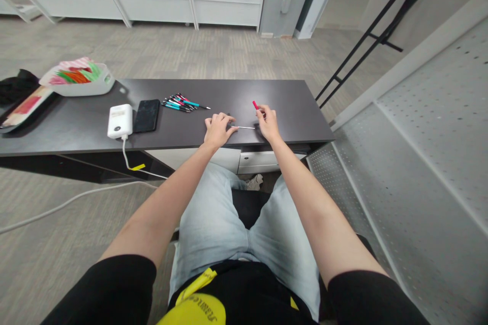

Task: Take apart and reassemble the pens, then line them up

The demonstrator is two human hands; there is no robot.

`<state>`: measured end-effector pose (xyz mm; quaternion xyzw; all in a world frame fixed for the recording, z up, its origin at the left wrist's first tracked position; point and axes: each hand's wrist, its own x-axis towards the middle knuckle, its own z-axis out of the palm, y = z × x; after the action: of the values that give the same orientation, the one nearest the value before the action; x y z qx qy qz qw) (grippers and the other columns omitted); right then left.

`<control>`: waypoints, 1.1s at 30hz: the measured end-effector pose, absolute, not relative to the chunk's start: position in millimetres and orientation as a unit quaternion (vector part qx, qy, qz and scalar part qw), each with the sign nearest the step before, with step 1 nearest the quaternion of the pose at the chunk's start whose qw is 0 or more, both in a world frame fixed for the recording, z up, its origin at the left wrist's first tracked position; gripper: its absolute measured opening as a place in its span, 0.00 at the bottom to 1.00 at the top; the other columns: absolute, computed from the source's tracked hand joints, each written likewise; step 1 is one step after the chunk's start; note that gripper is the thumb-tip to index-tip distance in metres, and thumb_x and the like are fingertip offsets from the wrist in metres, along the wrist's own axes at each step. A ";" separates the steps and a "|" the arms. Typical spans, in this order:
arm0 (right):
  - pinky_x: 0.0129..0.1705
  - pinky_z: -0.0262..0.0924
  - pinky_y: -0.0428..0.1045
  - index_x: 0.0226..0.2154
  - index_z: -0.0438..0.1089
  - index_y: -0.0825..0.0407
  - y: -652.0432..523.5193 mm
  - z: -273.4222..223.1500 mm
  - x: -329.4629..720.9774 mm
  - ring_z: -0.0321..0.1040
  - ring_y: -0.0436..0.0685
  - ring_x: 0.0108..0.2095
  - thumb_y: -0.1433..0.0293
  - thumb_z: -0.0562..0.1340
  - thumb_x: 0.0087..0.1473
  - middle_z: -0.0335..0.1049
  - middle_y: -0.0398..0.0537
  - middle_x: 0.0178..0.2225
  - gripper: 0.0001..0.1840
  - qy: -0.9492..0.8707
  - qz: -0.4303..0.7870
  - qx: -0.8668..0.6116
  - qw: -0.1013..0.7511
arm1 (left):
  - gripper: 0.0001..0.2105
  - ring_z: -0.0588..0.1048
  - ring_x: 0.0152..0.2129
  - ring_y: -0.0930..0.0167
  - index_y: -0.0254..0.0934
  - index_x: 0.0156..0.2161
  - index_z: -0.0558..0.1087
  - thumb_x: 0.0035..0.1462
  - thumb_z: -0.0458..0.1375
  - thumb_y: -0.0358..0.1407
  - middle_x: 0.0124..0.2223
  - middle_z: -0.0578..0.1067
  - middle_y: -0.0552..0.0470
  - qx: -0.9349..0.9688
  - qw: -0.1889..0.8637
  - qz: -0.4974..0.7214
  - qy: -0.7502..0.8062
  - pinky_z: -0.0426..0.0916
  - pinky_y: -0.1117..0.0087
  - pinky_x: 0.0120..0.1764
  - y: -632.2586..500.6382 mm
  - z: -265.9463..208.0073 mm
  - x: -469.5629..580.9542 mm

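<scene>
Hands (218,129) (268,123), pink piece (255,105) (right-held), piled pens (182,103)

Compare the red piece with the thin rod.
Colour: the red piece is bright red, while the thin rod is pale.
Thickness: the red piece's visible end looks thicker than the thin rod.
Place: the red piece pokes out from the right hand; the thin rod runs from the left hand toward the right.
Shared: both are partly hidden.

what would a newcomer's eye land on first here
Probably the bright pink piece in the right hand, vivid against the dark desk. Next, the loose pile of pens left of both hands, then the white basket of colourful items toward the desk's left end.
</scene>
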<state>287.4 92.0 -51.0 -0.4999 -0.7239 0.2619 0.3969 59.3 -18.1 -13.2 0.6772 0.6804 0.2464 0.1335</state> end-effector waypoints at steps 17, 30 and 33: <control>0.70 0.68 0.70 0.50 0.80 0.42 92.2 -49.9 286.6 0.78 0.74 0.57 0.50 0.62 0.78 0.87 0.57 0.54 0.17 -0.734 0.242 -0.490 0.402 | 0.08 0.80 0.59 0.51 0.47 0.52 0.80 0.82 0.58 0.38 0.53 0.87 0.43 0.655 0.167 0.272 0.685 0.61 0.47 0.69 -14.5 -13.8 57.1; 0.70 0.65 0.68 0.51 0.79 0.43 86.1 -37.6 285.1 0.76 0.71 0.57 0.55 0.61 0.78 0.87 0.55 0.54 0.14 -0.741 0.240 -0.504 0.374 | 0.09 0.83 0.48 0.58 0.45 0.51 0.82 0.80 0.58 0.39 0.52 0.86 0.44 0.634 0.211 0.337 0.663 0.75 0.55 0.60 -10.4 -19.2 47.0; 0.70 0.63 0.67 0.52 0.79 0.45 83.6 -32.9 284.7 0.75 0.71 0.57 0.57 0.59 0.79 0.87 0.59 0.56 0.15 -0.749 0.236 -0.501 0.364 | 0.08 0.83 0.47 0.58 0.46 0.45 0.83 0.65 0.76 0.41 0.55 0.85 0.45 0.646 0.221 0.314 0.660 0.77 0.56 0.60 -13.3 -16.2 36.0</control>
<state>284.7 83.6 -32.9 -0.5014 -0.7486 0.2365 0.3636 36.0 -13.3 -16.2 0.6462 0.6596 0.3139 0.2210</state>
